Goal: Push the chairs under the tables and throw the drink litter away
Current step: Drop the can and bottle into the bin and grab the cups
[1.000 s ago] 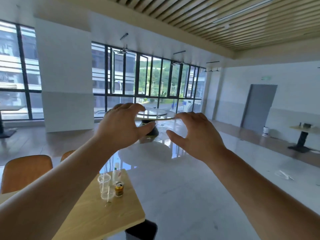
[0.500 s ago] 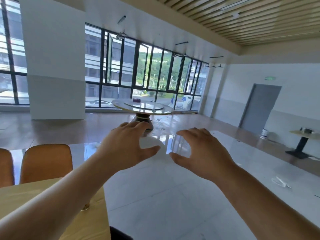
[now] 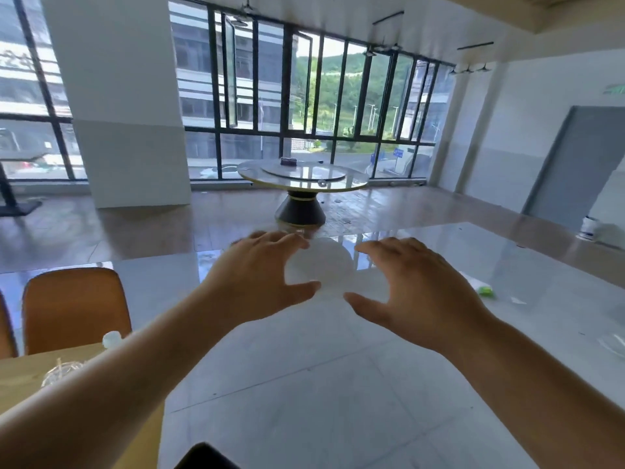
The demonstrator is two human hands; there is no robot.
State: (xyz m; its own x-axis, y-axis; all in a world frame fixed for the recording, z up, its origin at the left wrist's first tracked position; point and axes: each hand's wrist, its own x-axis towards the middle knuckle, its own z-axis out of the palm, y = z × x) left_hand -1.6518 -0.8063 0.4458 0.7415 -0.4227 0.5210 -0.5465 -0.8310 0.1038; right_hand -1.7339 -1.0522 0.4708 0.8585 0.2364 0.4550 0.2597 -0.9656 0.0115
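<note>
My left hand (image 3: 260, 279) and my right hand (image 3: 416, 292) are stretched out in front of me over the shiny floor, fingers spread, holding nothing. A wooden table (image 3: 23, 377) lies at the lower left under my left forearm. On it I see the top of a clear plastic cup (image 3: 111, 339) and another clear cup (image 3: 59, 372) partly hidden by my arm. An orange chair (image 3: 76, 308) stands at the far side of that table, and the edge of a second orange chair (image 3: 5, 330) shows at the left border.
A round glass-topped table (image 3: 302, 176) on a dark pedestal stands ahead by the windows. A white pillar (image 3: 125, 130) rises at the left. Small litter with a green piece (image 3: 485, 291) lies on the floor at right. A white bucket (image 3: 588, 227) sits near the grey door (image 3: 575, 164).
The view has swung left and tilted down between the earlier frames and now. The can and cups seen first went behind my left arm. Both hands stay spread and empty.
</note>
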